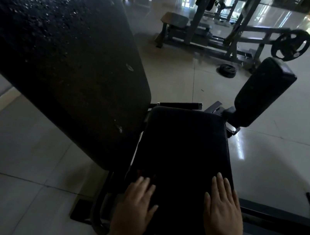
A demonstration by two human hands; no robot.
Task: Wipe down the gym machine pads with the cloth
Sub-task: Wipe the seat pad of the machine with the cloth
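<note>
Resting flat on a black seat pad, 2 bare hands lie palm down at its near end. The left hand sits on the near left corner of the seat pad, fingers spread and slightly blurred. Something dark with a hint of red shows under its fingertips, but the picture is too dim to tell whether this is the cloth. The right hand lies on the near right edge of the seat pad, fingers straight and close together, holding nothing. A large, scuffed black back pad rises to the left of the seat pad. A smaller upright pad stands beyond its far right corner. Farther beyond the seat pad, a weight plate lies on the shiny tiled floor, near another machine.
</note>
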